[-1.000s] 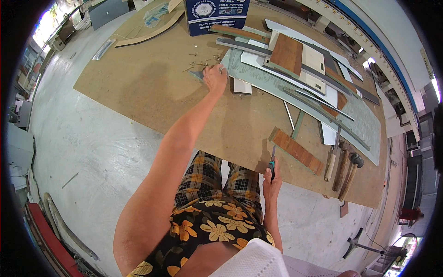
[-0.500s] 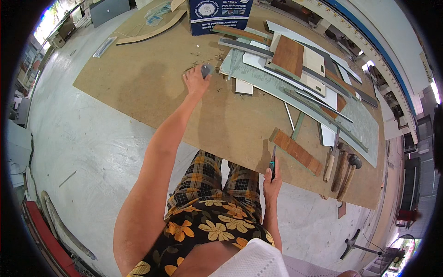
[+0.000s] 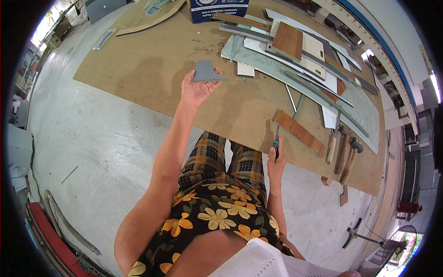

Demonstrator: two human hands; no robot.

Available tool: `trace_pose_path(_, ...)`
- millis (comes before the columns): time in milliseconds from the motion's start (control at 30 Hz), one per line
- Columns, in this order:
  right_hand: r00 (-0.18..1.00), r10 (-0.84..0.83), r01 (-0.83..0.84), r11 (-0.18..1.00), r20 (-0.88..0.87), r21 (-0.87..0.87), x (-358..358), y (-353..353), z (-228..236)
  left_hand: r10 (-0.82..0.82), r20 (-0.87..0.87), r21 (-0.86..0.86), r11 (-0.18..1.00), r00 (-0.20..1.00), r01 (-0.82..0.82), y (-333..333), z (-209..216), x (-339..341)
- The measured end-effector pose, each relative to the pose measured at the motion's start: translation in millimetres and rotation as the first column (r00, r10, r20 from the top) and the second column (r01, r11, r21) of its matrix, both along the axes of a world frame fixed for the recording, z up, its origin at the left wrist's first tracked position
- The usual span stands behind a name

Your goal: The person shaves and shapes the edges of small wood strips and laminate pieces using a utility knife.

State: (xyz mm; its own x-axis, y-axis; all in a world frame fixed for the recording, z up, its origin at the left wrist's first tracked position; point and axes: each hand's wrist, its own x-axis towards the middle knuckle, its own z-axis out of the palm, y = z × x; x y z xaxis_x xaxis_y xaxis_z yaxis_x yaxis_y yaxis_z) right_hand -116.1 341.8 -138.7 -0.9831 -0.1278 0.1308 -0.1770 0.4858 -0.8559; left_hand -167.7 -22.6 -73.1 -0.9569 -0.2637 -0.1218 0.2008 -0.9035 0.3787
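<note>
My left hand (image 3: 197,93) is palm up over the table, fingers curled under a small grey piece of board (image 3: 203,70) with one notched corner. At the table's front edge, my right hand (image 3: 276,162) grips a screwdriver (image 3: 276,146) with a black and teal handle, its shaft pointing away from me. Just beyond that tip lies a brown wood-look strip (image 3: 300,132). Small nails or screws (image 3: 207,49) are scattered on the table past the left hand. A short white block (image 3: 246,69) rests to the right of the grey piece.
Stacked panel offcuts (image 3: 295,55) cover the brown table (image 3: 134,74) on the right. Hammers (image 3: 349,159) and a wooden-handled tool (image 3: 331,148) lie near its right front. A dark blue box (image 3: 218,12) and a curved strip (image 3: 154,24) are at the back. A fan (image 3: 398,245) stands lower right.
My left hand has drawn nearer and turned palm up, bringing the grey piece away from the scattered nails and showing its flat face. My right hand still grips the screwdriver.
</note>
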Motion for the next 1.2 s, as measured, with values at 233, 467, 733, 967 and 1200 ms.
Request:
trace_pose_path(233, 0.998, -0.021, 0.021, 1.0, 0.057, 0.005, 2.3, 0.6, -2.5, -0.113, 0.097, -0.146, 0.981, 0.989, 0.127, 33.8, -27.1, 14.8)
trace_pose_path(467, 0.999, -0.029, 0.03, 0.998, -0.035, 0.049, 0.9, 2.6, -11.6, -0.137, 0.168, -0.215, 0.961, 0.976, 0.172, 53.9, -50.7, 40.7)
trace_pose_path(733, 0.997, -0.021, 0.025, 0.999, -0.071, 0.046, 1.1, 0.7, -2.7, -0.088, 0.265, -0.27, 0.949, 0.96, 0.161, 78.9, -65.9, 52.5)
trace_pose_path(967, 0.994, -0.005, 0.006, 1.0, 0.106, -0.012, -0.4, 7.6, -4.9, -0.017, 0.221, -0.486, 0.865, 0.975, 0.125, 93.2, -65.9, 52.5)
trace_pose_path(1200, 0.986, 0.105, -0.115, 0.991, 0.132, 0.07, 2.1, -4.2, 2.7, 0.123, 0.094, -0.821, 0.571, 0.988, 0.007, 89.5, -88.9, 44.5)
